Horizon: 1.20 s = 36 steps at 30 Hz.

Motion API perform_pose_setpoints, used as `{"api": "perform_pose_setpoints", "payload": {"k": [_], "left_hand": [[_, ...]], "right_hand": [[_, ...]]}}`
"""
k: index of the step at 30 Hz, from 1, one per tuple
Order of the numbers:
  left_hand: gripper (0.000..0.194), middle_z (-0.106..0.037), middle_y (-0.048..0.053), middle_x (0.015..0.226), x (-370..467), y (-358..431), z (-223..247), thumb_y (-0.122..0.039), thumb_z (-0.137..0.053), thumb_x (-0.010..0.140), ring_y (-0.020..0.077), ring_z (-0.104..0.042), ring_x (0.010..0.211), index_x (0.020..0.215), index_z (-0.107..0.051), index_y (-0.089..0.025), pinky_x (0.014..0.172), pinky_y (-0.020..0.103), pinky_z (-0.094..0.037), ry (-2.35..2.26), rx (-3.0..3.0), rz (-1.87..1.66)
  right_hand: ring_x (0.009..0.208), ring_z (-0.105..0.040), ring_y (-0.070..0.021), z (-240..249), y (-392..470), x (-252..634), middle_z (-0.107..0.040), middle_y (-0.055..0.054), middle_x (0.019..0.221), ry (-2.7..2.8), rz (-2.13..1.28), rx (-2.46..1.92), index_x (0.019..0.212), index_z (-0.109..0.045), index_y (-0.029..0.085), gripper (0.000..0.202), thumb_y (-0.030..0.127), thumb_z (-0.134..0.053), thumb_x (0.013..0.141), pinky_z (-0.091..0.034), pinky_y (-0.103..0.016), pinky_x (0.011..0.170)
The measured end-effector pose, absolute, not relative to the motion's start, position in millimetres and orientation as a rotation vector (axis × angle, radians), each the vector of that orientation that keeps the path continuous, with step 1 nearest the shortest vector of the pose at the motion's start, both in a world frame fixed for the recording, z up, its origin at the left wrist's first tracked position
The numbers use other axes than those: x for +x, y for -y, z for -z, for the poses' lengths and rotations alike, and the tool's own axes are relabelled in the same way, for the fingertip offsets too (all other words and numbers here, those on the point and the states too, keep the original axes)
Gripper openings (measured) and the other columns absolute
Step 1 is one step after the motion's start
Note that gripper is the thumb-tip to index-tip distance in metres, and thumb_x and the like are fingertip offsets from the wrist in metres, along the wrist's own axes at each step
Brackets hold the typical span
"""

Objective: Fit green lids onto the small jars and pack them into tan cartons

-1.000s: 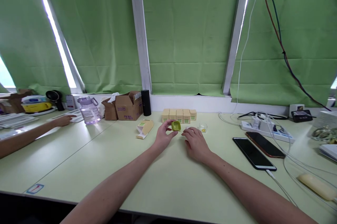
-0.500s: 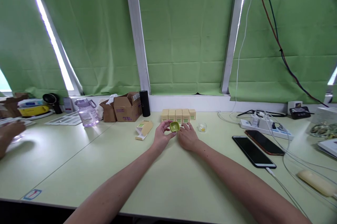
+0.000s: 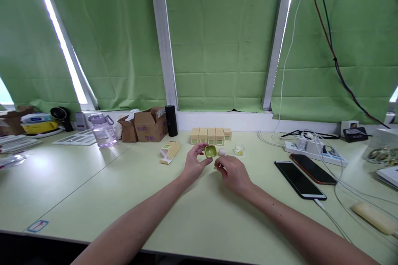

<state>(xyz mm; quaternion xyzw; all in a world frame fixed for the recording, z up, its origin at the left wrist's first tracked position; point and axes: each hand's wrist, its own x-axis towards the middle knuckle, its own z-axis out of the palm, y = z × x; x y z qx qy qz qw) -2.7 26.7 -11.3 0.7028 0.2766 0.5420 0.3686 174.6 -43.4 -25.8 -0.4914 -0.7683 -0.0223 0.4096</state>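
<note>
My left hand (image 3: pixel 196 163) is closed around the side of a small olive-green square cup (image 3: pixel 210 151), its hollow side facing me. Just right of it, my right hand (image 3: pixel 234 173) is low over the table with thumb and forefinger pinched; a tiny pale bit shows at the fingertips, too small to name. Between the cup and the right hand lies a small pinkish-white block (image 3: pixel 222 152). A small clear square container (image 3: pixel 239 150) with something yellow in it stands to the right. Behind my hands, several small tan boxes (image 3: pixel 211 135) stand in a group.
An opened tan carton (image 3: pixel 170 151) lies left of my hands. Farther left are a cardboard box (image 3: pixel 151 126), a black cylinder (image 3: pixel 171 120) and a purple water bottle (image 3: pixel 103 131). On the right are two phones (image 3: pixel 300 179) and a power strip (image 3: pixel 317 152) with trailing cables.
My right hand has drawn back toward me and right, away from the cup, uncovering the pinkish-white block. The cup has shifted slightly right. Another person's hand at far left has left view.
</note>
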Motion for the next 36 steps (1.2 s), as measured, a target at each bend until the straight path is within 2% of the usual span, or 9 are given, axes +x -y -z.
{"api": "perform_pose_setpoints", "payload": {"k": [5,7,10,15,19,27,32,36], "left_hand": [[0.047,-0.073,0.009,0.119,-2,-26,13,-0.015,-0.079,0.071,0.0267,-0.067,0.113,0.115,-0.063,-0.023,0.096,0.042,-0.049,-0.709,1.839,-1.388],[0.048,-0.073,0.009,0.119,-2,-26,14,-0.015,-0.079,0.071,0.0268,-0.067,0.113,0.115,-0.063,-0.023,0.097,0.042,-0.049,-0.711,1.857,-1.384],[0.048,-0.072,0.008,0.120,-1,-25,14,-0.015,-0.079,0.071,0.0263,-0.067,0.113,0.115,-0.064,-0.023,0.099,0.043,-0.049,-0.716,1.885,-1.380],[0.045,-0.071,0.008,0.119,1,-22,13,-0.015,-0.078,0.072,0.0256,-0.064,0.113,0.114,-0.064,-0.023,0.103,0.044,-0.046,-0.722,1.916,-1.372],[0.045,-0.070,0.007,0.119,1,-21,14,-0.016,-0.079,0.071,0.0259,-0.065,0.113,0.114,-0.064,-0.023,0.102,0.044,-0.046,-0.737,1.923,-1.373],[0.046,-0.071,0.007,0.118,1,-23,16,-0.016,-0.080,0.071,0.0258,-0.066,0.111,0.113,-0.065,-0.024,0.101,0.044,-0.047,-0.759,1.943,-1.369],[0.046,-0.070,0.008,0.120,0,-22,17,-0.017,-0.080,0.072,0.0259,-0.065,0.112,0.115,-0.064,-0.023,0.102,0.045,-0.047,-0.751,1.949,-1.348],[0.046,-0.069,0.008,0.121,0,-22,18,-0.016,-0.080,0.072,0.0259,-0.065,0.113,0.115,-0.065,-0.023,0.103,0.046,-0.047,-0.742,1.952,-1.347]], "right_hand": [[0.083,-0.064,-0.0232,14,53,176,-0.073,-0.007,0.096,1.614,-0.398,-0.935,0.102,-0.074,0.028,0.020,0.034,-0.056,0.096,-0.052,-0.038,0.073],[0.083,-0.064,-0.0227,10,50,179,-0.074,-0.007,0.099,1.438,-0.552,-0.909,0.101,-0.076,0.027,0.022,0.042,-0.064,0.091,-0.052,-0.036,0.068],[0.075,-0.059,-0.0200,7,44,184,-0.073,-0.007,0.090,1.210,-0.739,-0.927,0.096,-0.078,0.023,0.031,0.050,-0.076,0.080,-0.049,-0.032,0.059],[0.073,-0.058,-0.0184,11,38,192,-0.068,-0.006,0.076,1.017,-0.881,-0.958,0.082,-0.077,0.019,0.042,0.059,-0.080,0.072,-0.046,-0.028,0.054],[0.064,-0.054,-0.0161,14,34,197,-0.061,-0.002,0.064,0.925,-0.940,-0.973,0.070,-0.070,0.019,0.044,0.062,-0.082,0.070,-0.041,-0.026,0.050],[0.052,-0.047,-0.0116,17,32,199,-0.057,0.001,0.059,0.941,-0.967,-0.941,0.072,-0.068,0.019,0.046,0.062,-0.082,0.069,-0.038,-0.026,0.046],[0.066,-0.062,-0.0169,16,36,194,-0.068,-0.003,0.076,0.987,-0.977,-0.910,0.091,-0.074,0.019,0.047,0.058,-0.086,0.067,-0.050,-0.029,0.054],[0.069,-0.064,-0.0175,16,38,191,-0.071,-0.004,0.084,1.016,-0.943,-0.880,0.093,-0.073,0.020,0.045,0.053,-0.088,0.066,-0.055,-0.032,0.056]]}}
